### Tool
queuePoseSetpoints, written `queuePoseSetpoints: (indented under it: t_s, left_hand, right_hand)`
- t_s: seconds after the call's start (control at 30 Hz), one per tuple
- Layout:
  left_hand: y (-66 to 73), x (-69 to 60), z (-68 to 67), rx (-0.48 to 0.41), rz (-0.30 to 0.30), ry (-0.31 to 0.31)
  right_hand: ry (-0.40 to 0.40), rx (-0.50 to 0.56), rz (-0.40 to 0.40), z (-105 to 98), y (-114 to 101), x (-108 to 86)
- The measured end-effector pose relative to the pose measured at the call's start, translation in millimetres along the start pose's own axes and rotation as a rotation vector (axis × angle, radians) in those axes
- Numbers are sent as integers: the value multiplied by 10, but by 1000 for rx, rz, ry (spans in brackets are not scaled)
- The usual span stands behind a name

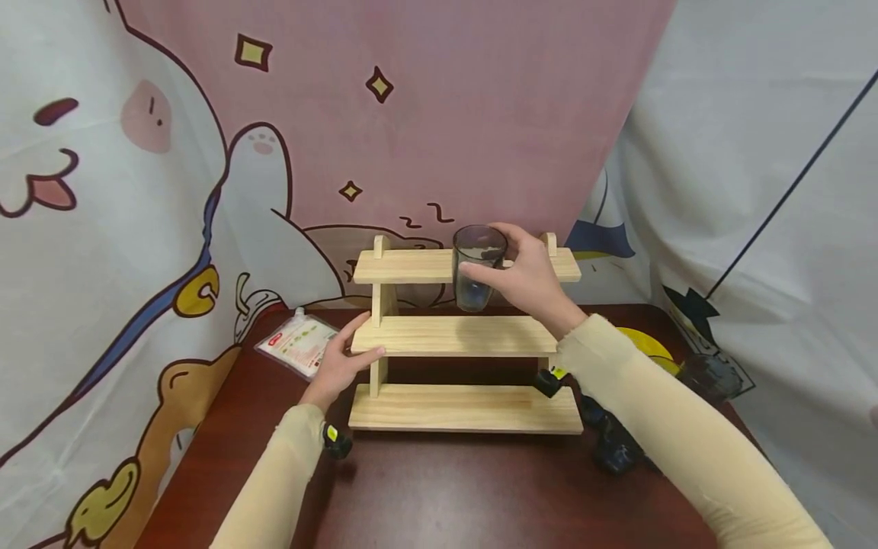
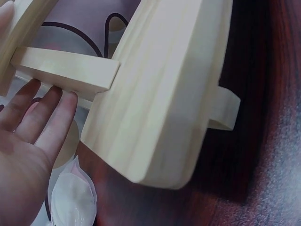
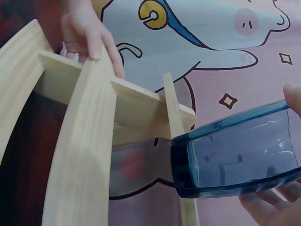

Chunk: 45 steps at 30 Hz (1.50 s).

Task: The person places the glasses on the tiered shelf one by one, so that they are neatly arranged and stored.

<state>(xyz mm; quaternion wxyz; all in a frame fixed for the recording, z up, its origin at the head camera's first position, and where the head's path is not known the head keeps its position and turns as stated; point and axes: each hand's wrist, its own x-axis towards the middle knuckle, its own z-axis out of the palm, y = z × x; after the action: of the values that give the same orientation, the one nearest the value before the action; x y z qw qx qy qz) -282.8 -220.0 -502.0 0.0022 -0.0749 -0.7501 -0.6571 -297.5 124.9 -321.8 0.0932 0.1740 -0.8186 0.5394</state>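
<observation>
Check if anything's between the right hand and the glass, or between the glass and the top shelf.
Nothing visible. The right hand holds the glass, and no object shows between glass and top shelf. The left hand holds the middle shelf at its left end, off to the side.
</observation>
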Motion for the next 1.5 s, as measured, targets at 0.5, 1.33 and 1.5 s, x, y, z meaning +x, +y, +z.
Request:
queuePoseSetpoints:
  t_s: [0.5, 1.33, 1.5]
  left_hand:
    - [111, -74, 28, -9, -10, 11]
    - [137, -64, 30, -21, -34, 26]
    - [116, -56, 41, -20, -20, 15]
  right_hand:
    - [79, 25, -46, 405, -116, 337]
    - [43, -68, 60, 627, -197, 662]
    - [50, -67, 74, 633, -162, 698]
